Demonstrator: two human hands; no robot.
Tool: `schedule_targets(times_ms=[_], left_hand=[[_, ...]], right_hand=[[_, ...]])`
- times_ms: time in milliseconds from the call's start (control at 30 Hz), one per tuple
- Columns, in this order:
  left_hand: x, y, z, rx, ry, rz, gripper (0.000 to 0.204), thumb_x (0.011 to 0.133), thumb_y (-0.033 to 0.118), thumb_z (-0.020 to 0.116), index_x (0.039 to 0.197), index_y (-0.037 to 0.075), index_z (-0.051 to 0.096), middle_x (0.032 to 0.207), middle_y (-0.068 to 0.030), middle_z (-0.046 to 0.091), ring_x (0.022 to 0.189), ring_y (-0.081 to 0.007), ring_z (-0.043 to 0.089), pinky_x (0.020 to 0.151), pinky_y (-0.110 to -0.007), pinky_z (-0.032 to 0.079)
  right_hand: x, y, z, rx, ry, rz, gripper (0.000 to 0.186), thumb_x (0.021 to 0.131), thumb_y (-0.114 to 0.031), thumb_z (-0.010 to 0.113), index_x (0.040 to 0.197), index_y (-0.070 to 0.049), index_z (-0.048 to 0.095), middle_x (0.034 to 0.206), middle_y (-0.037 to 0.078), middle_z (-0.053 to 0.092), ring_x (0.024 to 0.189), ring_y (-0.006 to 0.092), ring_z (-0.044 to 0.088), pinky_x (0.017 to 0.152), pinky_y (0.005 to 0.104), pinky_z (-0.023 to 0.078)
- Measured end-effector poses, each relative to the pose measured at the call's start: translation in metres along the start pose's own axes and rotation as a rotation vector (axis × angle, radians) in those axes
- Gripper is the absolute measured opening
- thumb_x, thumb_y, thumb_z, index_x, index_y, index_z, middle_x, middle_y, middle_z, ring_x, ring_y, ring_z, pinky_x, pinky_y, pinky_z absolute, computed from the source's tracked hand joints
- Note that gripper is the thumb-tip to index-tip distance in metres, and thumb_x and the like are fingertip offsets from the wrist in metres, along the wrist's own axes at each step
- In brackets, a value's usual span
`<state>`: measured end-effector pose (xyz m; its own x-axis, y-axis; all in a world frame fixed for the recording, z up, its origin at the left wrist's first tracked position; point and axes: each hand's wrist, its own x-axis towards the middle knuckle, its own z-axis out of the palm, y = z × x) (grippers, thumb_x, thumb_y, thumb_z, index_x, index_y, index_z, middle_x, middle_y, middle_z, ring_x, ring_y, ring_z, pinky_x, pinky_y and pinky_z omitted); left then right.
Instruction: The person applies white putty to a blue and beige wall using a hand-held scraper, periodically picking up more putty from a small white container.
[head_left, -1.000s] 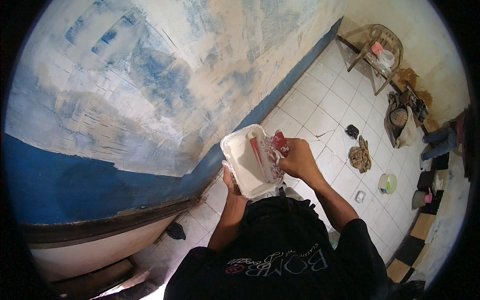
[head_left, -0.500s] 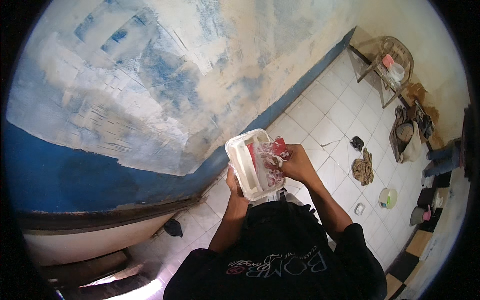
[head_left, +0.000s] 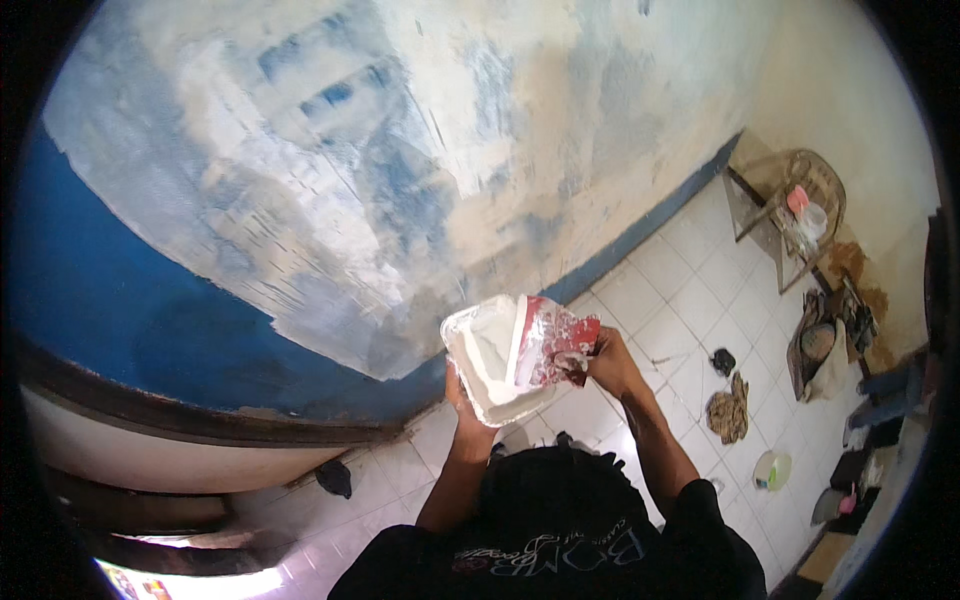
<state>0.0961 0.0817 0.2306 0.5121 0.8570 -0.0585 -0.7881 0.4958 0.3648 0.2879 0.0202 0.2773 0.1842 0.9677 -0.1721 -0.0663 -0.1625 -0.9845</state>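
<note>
The left hand (head_left: 458,390) supports a white tray (head_left: 512,408) at its left side, its fingers gripping it, though most are hidden by the tray and how firmly they hold cannot be confirmed. The tray is in front of the body, above the tiled floor (head_left: 680,300) and near the patchy wall (head_left: 330,180), with white paste (head_left: 490,345) inside. The right hand (head_left: 615,365) has its fingers closed on the near right part of a red, paste-smeared scraper (head_left: 550,340), which lies across the tray's right side. Judged risks: pressing the scraper hard against the rim could tip the one-handed tray; smeared faces could let the scraper slip; loose paste could drop to the floor.
</note>
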Motion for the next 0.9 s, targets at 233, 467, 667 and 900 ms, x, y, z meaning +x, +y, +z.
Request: schedule_targets(times_ms=[233,467,667,900], left_hand=[[-0.009,0.029,0.029,0.016,0.000,0.118,0.065,0.092,0.055,0.041,0.140,0.012,0.039,0.141,-0.0118,0.043,0.125,-0.0332,0.047,0.105,-0.050,0.037],[-0.023,0.057,0.068,0.424,-0.133,0.446,0.064,0.090,0.055,0.045,0.137,0.011,0.043,0.135,-0.0110,0.049,0.122,-0.0315,0.048,0.103,-0.050,0.039],[0.010,0.094,0.067,-0.128,0.048,0.106,0.062,0.087,0.057,0.050,0.133,0.016,0.049,0.132,-0.0073,0.052,0.119,-0.0293,0.050,0.102,-0.049,0.038],[0.024,0.125,0.087,-0.098,-0.014,0.125,0.061,0.087,0.058,0.048,0.131,0.016,0.051,0.131,-0.0064,0.054,0.119,-0.0286,0.050,0.101,-0.048,0.038]], right_hand=[[0.013,0.003,0.017,0.154,-0.092,-0.004,0.011,0.087,-0.009,0.065,0.092,0.000,0.068,0.071,0.005,0.065,0.057,0.0109,0.057,0.049,0.0266,0.043],[0.034,-0.031,0.042,0.449,-0.061,0.001,0.017,0.091,-0.002,0.056,0.103,0.002,0.067,0.093,0.009,0.068,0.075,0.0128,0.060,0.061,0.0287,0.047],[0.073,-0.120,0.078,0.443,0.076,-0.360,0.017,0.091,-0.005,0.056,0.104,0.002,0.066,0.094,0.009,0.068,0.076,0.0148,0.061,0.063,0.0290,0.049],[0.133,-0.255,0.107,-0.560,0.793,-1.495,0.040,0.069,0.005,0.063,0.105,-0.011,0.068,0.101,0.007,0.065,0.088,0.0239,0.057,0.072,0.0359,0.047]])
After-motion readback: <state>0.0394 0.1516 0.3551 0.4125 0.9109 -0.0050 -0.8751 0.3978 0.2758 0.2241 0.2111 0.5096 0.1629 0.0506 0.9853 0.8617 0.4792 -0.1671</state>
